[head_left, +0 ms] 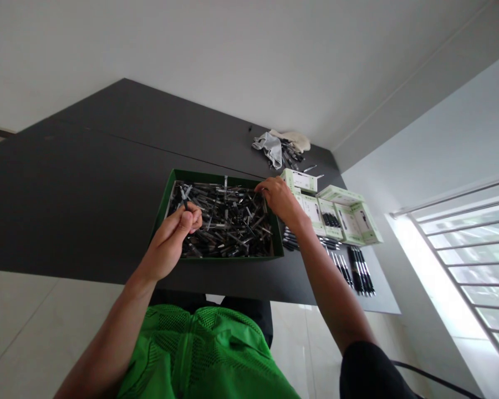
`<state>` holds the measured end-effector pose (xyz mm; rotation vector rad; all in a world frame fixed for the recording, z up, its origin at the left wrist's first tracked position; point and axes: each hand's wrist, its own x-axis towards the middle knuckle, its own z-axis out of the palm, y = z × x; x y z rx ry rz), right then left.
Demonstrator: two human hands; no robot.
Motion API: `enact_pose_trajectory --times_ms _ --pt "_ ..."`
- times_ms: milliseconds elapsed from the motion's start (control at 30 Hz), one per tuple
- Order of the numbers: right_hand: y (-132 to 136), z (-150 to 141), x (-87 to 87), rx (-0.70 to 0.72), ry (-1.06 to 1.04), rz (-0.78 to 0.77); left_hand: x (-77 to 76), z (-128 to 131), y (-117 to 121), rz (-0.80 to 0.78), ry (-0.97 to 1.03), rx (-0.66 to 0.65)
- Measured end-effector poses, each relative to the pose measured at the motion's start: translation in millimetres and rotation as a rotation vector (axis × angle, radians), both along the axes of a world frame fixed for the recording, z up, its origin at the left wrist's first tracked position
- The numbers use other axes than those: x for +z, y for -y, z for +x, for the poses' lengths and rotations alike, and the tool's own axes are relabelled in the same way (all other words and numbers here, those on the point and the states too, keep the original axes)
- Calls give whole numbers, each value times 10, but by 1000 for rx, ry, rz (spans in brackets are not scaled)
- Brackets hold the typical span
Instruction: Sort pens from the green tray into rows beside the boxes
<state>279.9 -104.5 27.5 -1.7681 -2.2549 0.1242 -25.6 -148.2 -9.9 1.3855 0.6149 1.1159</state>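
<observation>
My left hand (178, 227) is closed around a pen (185, 198), whose clear and dark end sticks up above the fist. It is over the left part of a green box (279, 244) filled with loose pens and pen parts (233, 219), black and clear, lying in all directions. My right hand (276, 195) reaches to the box's far right corner. Its fingers are bent together at the rim; whatever they pinch is too small or hidden to make out.
Right of the box stand light green and white cartons (349, 219), one holding black pens (331, 220). Rows of pens (361, 271) lie in front of them. Grey and cream gloves (270, 147) rest behind, beside more pens. Everything stands on a dark table (87, 194) against a wall.
</observation>
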Motion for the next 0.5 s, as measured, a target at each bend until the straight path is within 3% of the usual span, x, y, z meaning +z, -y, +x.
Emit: enact_pose_trajectory --times_ms 233,400,500 --pt "5 27 21 5 -170 129 11 8 -2 6 -33 15" --pt "47 -187 43 90 -213 49 1 7 -6 4 -30 14" --pt "104 -421 50 241 -134 -47 -3 3 -5 3 -11 2"
